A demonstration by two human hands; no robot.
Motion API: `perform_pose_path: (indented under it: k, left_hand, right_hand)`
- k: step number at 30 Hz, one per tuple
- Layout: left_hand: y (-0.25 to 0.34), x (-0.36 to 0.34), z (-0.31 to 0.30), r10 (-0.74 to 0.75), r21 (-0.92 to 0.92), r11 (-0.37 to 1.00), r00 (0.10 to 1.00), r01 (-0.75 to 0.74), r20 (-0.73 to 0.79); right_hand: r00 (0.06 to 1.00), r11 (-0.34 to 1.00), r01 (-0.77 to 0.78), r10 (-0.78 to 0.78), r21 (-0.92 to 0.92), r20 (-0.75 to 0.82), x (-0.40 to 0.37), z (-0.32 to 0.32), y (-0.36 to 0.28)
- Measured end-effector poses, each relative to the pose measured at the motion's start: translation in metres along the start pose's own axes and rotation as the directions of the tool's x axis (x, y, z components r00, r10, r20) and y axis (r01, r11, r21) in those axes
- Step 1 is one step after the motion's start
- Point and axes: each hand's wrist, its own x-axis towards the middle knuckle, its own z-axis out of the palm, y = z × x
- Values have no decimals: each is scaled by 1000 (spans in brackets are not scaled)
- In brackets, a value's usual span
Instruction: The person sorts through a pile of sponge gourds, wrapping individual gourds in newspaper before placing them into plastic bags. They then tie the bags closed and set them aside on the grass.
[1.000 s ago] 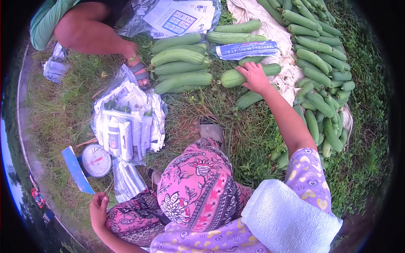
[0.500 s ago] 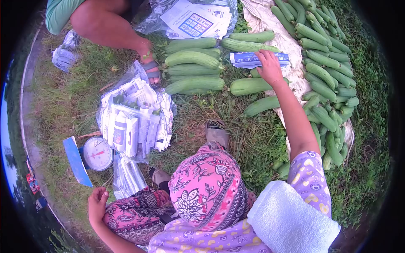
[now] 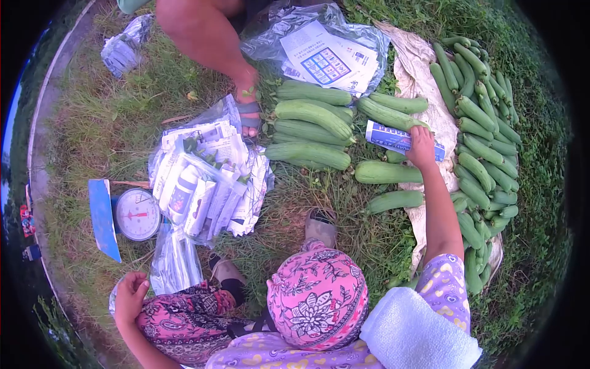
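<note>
My right hand [image 3: 421, 146] lies over the end of a bundle rolled in blue-and-white printed paper [image 3: 386, 134], its fingers curled down on it. What the paper holds inside is hidden. Long green gourds [image 3: 388, 172] lie just nearer to me, and two more [image 3: 387, 113] lie just beyond the bundle. A row of gourds [image 3: 313, 120] is laid side by side to its left. Over by my knee, my left hand [image 3: 130, 296] is raised with loosely bent fingers apart, holding nothing. Clear plastic bags [image 3: 175, 264] lie close to that hand.
A large gourd pile [image 3: 482, 163] covers the pale cloth [image 3: 424, 67] on the right. Left of centre sits a plastic bag of paper-wrapped rolls [image 3: 203, 190], beside a dial scale [image 3: 137, 214] with a blue plate [image 3: 105, 220]. Printed sheets [image 3: 332, 58] lie near another person's leg [image 3: 212, 49].
The view has shifted, so the gourds and papers sit lower in the picture. My right hand stays on the paper roll, which now slants more. My left hand remains by my knee.
</note>
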Motion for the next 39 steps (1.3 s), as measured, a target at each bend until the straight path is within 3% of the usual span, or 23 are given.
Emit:
perform_pose_path:
  k: [2,6,8,13,18,23,27,29,33,36,39]
  left_hand:
    - [-4,4,-2,-21,18,1000,1000,21,15]
    - [-5,11,-2,-44,11,999,999,43,28]
    - [-3,19,-2,-52,7,999,998,52,36]
    - [17,25,-5,-44,34,999,998,43,43]
    - [27,29,-2,-19,6,1000,998,19,63]
    - [14,32,-5,-66,-29,997,996,68,57]
    - [9,36,-9,-68,22,998,994,66,82]
    - [13,34,-8,-44,35,999,996,41,81]
    - [26,30,-5,-27,18,1000,997,26,69]
    - [30,29,-5,-18,6,1000,997,18,74]
    - [30,27,-5,-19,26,1000,997,17,80]
  right_hand:
    - [997,996,-61,57,70,56,0,-10,-1]
    - [981,968,-83,121,237,-150,34,-19,-7]
    - [973,971,-66,114,230,-200,71,-28,-23]
    - [987,984,-96,114,151,-114,170,4,-74]
    - [996,993,-93,92,67,19,205,51,-120]
    - [993,994,-108,107,19,42,206,74,-124]
    - [978,993,19,5,115,-206,183,55,-103]
    - [970,977,72,-21,203,-244,163,30,-81]
    - [969,975,-91,134,203,-207,115,23,-17]
    - [970,961,-227,237,160,-48,80,25,6]
    - [978,978,-193,185,78,101,56,31,9]
